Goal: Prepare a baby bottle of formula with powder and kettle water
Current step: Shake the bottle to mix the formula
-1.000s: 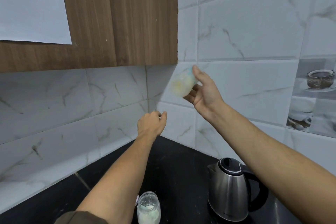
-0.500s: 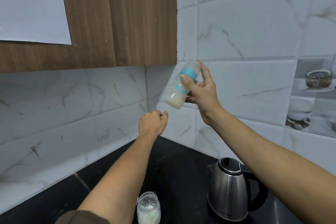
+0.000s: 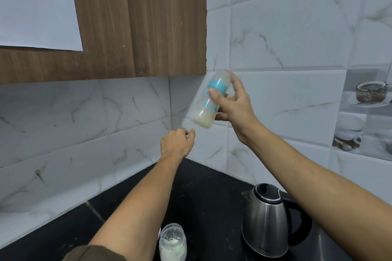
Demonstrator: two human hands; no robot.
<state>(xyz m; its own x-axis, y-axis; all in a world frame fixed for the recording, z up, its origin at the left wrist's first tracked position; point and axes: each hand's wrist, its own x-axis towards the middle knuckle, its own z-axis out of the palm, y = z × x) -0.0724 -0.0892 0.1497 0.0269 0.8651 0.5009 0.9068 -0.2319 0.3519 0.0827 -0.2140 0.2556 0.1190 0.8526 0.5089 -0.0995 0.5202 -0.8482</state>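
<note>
A baby bottle [image 3: 202, 110] with a teal collar [image 3: 217, 85] is held up in the air in front of a white tiled wall [image 3: 286, 38], just below the corner of a wooden cupboard [image 3: 148, 27]. It is tilted, cap end up and to the right, and pale cream liquid fills its lower end. Its outline is blurred. The right hand [image 3: 231, 106] grips it with the thumb across the front below the collar and the fingers curled round behind.

The left hand [image 3: 176, 144] hangs in the air lower and to the left, fingers curled into a loose fist. Whether it holds anything cannot be told.

Below, on the black surface [image 3: 201, 193], a small glass jar [image 3: 172, 243] with white powder stands near the bottom edge. A steel kettle [image 3: 265, 224] with a black lid and handle stands to its right, well apart.

The step appears to be shaking the bottle to mix the formula. To do it well, keep a firm grip around the body. Make sure the collar is screwed tight so nothing leaks. Keep clear of the wall and cupboard, and check that no lumps remain at the bottom.
</note>
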